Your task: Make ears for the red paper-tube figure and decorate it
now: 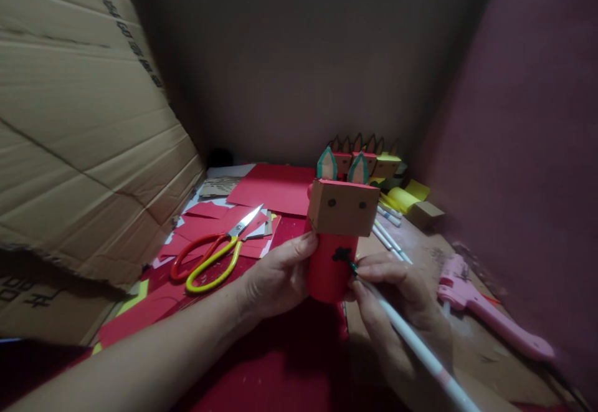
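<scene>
Near the middle of the head view stands a red paper cylinder figure (327,275), held upright. Its cardboard box head (346,215) has two dark round dots and two pointed ears edged in teal. My left hand (283,272) is closed round the cylinder's left side, thumb just under the head. In my right hand (397,303) a white marker (420,349) is pinched between thumb and fingers. Its green tip touches the red cylinder at a dark, flower-like mark (342,254). Some of my right fingers are hidden behind the hand.
Red-and-yellow scissors (212,259) lie on red paper scraps at the left. A pink glue gun (486,312) rests at the right. Similar figures (364,162), yellow paper (404,199) and more markers (390,240) are behind. A cardboard sheet (84,119) rises on the left.
</scene>
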Demonstrator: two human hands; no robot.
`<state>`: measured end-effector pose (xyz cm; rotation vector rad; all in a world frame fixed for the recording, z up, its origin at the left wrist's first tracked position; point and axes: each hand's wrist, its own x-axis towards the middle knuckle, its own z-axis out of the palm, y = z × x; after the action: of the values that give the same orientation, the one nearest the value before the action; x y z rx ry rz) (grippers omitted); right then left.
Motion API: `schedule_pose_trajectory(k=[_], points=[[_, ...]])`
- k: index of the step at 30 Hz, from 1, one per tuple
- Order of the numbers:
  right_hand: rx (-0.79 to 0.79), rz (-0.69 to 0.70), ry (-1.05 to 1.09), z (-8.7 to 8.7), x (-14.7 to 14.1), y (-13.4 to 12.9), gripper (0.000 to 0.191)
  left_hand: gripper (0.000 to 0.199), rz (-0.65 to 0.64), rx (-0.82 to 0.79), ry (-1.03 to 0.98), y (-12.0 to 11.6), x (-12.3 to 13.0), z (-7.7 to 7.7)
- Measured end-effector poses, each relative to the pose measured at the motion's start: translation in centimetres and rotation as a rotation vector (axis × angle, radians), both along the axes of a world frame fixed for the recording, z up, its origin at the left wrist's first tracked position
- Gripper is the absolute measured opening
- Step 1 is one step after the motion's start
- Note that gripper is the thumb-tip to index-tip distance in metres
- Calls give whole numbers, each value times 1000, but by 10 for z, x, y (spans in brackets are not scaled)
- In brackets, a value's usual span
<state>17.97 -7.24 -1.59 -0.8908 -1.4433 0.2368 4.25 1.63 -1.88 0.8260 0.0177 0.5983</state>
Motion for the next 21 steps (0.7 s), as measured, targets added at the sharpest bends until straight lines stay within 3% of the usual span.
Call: schedule_pose_trajectory(k=[9, 14, 21], points=[[-65, -20, 71, 3, 1, -5, 19, 44, -34, -1, -30, -3, 1, 7], [-110, -24, 125, 1, 2, -5, 15, 44, -11, -102, -35, 0, -1, 3], [-37, -51, 178, 4, -4, -4, 14, 46, 42, -170, 18, 3, -3, 2]])
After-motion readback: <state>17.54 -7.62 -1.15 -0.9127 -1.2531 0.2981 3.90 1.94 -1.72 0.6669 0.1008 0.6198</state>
